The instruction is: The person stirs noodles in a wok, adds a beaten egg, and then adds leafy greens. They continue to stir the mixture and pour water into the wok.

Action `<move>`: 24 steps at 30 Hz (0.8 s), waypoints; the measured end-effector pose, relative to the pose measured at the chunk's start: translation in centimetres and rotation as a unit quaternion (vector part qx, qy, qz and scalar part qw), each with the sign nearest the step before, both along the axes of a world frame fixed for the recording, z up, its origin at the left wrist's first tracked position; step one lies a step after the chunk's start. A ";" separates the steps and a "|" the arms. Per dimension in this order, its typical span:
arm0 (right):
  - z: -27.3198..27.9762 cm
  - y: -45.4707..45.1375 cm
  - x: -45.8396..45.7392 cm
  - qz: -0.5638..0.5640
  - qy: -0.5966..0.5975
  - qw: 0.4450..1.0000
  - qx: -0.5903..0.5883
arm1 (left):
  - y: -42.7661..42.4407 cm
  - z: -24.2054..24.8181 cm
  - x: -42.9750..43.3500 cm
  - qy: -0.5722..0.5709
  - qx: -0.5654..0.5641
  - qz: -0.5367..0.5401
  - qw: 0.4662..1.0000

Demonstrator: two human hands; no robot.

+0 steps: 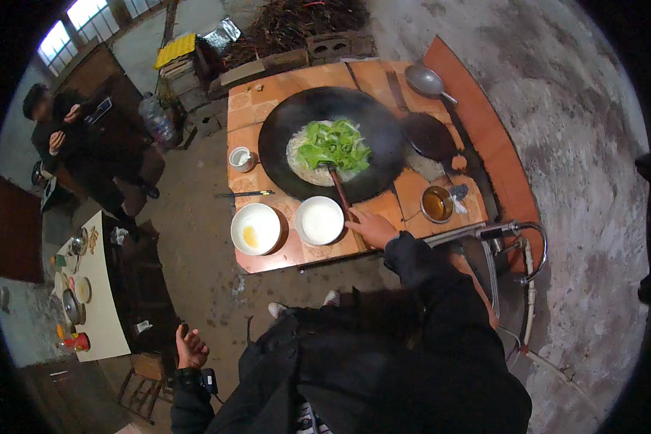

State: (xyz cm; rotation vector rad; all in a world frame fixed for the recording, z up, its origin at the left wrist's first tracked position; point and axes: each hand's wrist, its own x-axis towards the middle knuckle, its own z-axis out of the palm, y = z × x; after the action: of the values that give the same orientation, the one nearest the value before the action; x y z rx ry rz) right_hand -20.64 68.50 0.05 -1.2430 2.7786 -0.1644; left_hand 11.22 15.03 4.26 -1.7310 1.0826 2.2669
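Note:
On the tiled stove, a large black wok (382, 125) holds chopped leafy greens (333, 144) lying over pale noodle-like food (298, 163). A wooden-handled spatula (339, 187) rests with its head under the greens, its handle leaning over the wok's near rim. My right hand (373, 227) is at that handle's lower end; whether the fingers close around it cannot be told. Just left of it stands a white bowl of whitish contents (320, 221), and beside that a white bowl with a yellow patch inside (256, 229). My left hand (191, 348) hangs away from the stove, palm up, fingers loosely curled and holding nothing.
Chopsticks (247, 193) and a small cup (241, 158) lie left of the wok. At right are a metal ladle (426, 81), a dark round lid (428, 135), a cup of amber liquid (437, 204) and a faucet (499, 232). A person (81, 141) sits beyond a side table (114, 325).

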 end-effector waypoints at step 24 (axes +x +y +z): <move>10.5 -0.8 -7.1 -0.120 -0.073 0.976 -0.166 | 0.2 -3.9 -2.9 0.013 0.050 0.060 0.997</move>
State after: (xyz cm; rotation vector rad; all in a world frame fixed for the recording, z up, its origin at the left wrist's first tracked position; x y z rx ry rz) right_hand -27.71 67.74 10.58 -0.8963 2.8387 -0.7319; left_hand 8.34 15.19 0.40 -1.7754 0.8746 2.3756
